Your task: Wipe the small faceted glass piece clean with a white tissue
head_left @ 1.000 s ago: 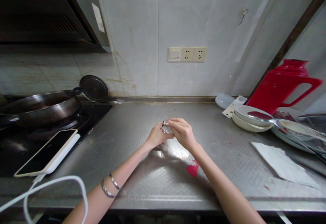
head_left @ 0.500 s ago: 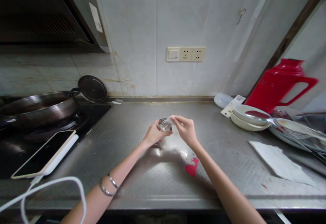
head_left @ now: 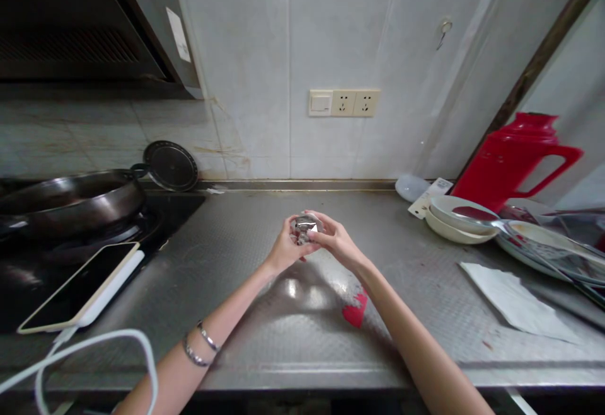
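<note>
In the middle of the view, above the steel counter, both my hands close round a small shiny silvery object (head_left: 307, 226). It looks rounded with bright facets, and its exact kind cannot be made out. My left hand (head_left: 289, 248) grips it from the left, thumb along the near side. From the right, my right hand (head_left: 334, 242) holds it too, thumb on its front and fingers curled over the far edge. The fingers cover part of the object. Whether the white scrap is still in my right hand is hidden.
A steel counter (head_left: 246, 226) lies below my hands, with a red patch (head_left: 355, 309) on it. Left are a pan (head_left: 94, 201) and a phone (head_left: 80, 289) with a white cable (head_left: 108, 334). Right are a folded tissue (head_left: 515, 301), stacked bowls (head_left: 458, 229) and a red thermos (head_left: 510, 163).
My right hand has moved from pinching a white scrap at the object's upper right to wrapping round the object. The object has turned in my hands. My left hand stays nearly in place.
</note>
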A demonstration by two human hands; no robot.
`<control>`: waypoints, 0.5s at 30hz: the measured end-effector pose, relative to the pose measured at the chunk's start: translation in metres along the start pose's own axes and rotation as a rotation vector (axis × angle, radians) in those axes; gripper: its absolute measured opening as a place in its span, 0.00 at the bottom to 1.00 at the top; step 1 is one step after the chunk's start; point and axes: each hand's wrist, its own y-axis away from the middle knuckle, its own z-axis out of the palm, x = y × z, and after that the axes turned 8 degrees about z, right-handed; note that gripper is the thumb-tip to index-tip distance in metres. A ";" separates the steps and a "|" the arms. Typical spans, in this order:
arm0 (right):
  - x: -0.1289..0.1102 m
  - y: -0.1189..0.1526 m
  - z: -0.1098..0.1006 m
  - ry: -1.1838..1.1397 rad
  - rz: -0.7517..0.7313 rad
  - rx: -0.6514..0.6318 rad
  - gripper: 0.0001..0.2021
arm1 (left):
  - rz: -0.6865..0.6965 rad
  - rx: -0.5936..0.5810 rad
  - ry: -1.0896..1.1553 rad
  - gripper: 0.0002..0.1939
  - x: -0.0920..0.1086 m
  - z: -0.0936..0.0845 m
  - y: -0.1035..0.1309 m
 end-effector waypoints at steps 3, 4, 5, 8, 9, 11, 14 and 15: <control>0.001 0.000 -0.001 -0.027 0.071 0.030 0.28 | -0.061 -0.006 0.074 0.52 -0.005 0.000 -0.001; 0.001 -0.001 -0.001 -0.019 0.091 0.053 0.27 | -0.080 -0.032 0.080 0.54 -0.006 -0.001 -0.002; 0.002 -0.001 -0.002 -0.012 0.104 0.082 0.27 | -0.089 -0.063 0.072 0.56 -0.008 -0.002 -0.002; 0.003 -0.003 -0.004 -0.041 0.142 0.141 0.22 | -0.047 -0.120 -0.058 0.61 -0.011 -0.005 -0.001; 0.003 -0.003 -0.004 -0.068 0.159 0.144 0.21 | -0.009 -0.112 -0.133 0.62 -0.012 -0.006 0.000; 0.003 -0.004 -0.005 -0.123 0.203 0.142 0.18 | 0.089 -0.065 -0.302 0.64 -0.012 -0.007 0.001; 0.003 -0.005 -0.004 -0.192 0.260 0.137 0.19 | 0.203 -0.036 -0.492 0.63 -0.010 -0.008 0.003; 0.003 -0.006 -0.003 -0.204 0.273 0.138 0.20 | 0.223 -0.040 -0.522 0.62 -0.009 -0.008 0.003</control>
